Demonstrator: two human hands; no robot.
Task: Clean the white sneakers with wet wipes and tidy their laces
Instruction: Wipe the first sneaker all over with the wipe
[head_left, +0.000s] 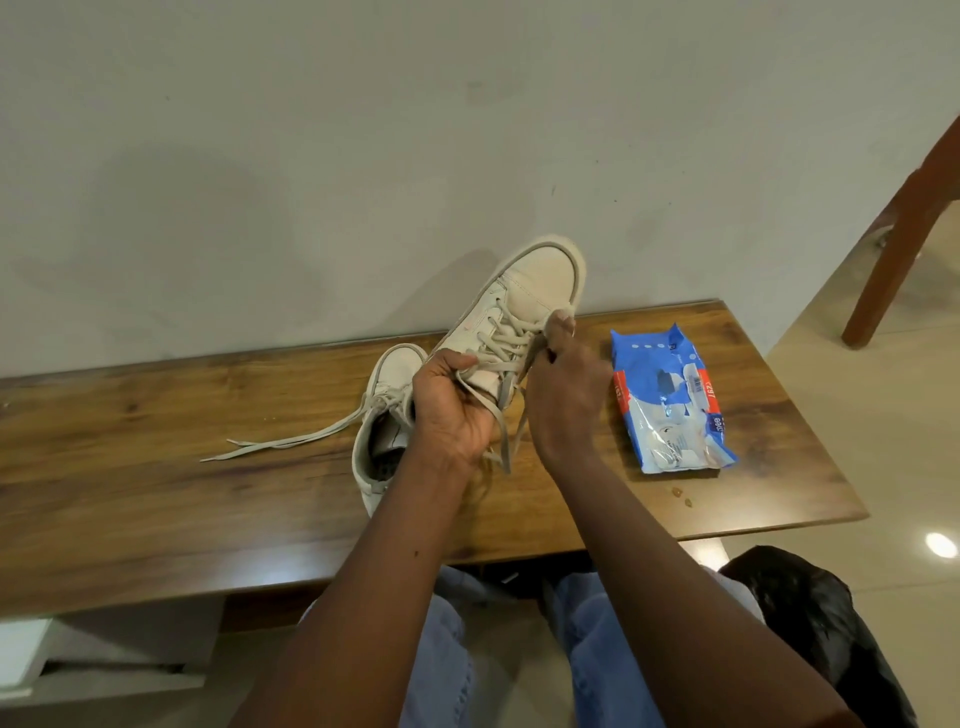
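One white sneaker (524, 296) is held up above the wooden table (156, 441), toe pointing away and up. My left hand (449, 402) grips it at the heel and tongue, fingers curled round the collar. My right hand (563, 387) pinches a lace against the sneaker's right side near the eyelets; loose lace ends hang down between my hands. The second white sneaker (382, 415) lies on the table just left of my left hand, opening toward me, its laces (280, 441) trailing out to the left.
A blue and white wet wipes pack (670, 400) lies on the table to the right. A wall stands right behind the table. A wooden chair leg (893, 244) is at far right, a black bag (826, 623) on the floor by my knees.
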